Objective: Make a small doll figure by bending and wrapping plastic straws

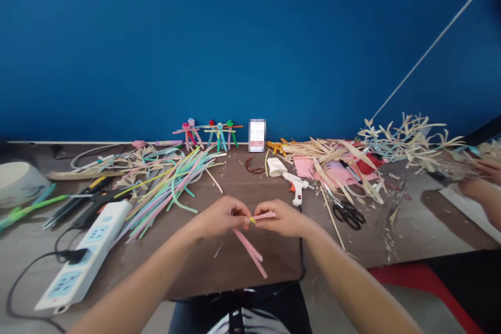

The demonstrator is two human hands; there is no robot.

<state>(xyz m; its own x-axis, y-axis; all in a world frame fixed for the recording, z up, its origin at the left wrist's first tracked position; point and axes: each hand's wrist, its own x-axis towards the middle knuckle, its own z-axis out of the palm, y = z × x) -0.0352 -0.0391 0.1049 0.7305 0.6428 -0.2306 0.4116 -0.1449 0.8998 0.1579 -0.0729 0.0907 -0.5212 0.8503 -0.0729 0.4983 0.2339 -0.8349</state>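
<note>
My left hand [227, 216] and my right hand [279, 218] meet above the front part of the table, fingertips pinched together. Between them are pink pipe cleaners [250, 248], whose two long ends hang down below my left hand while a short end points right over my right fingers. A small yellow band [252, 219] sits around the pink strands where the fingertips come together. Both hands are closed on this piece. The fingers hide part of the strands.
Loose pipe cleaners [168, 193] and a power strip [84, 255] lie left. Small pipe-cleaner figures [219, 135] stand by the wall. A glue gun [295, 185], black scissors [348, 214] and pale strips [324, 151] lie right. Another person's hand [479, 188] is at far right.
</note>
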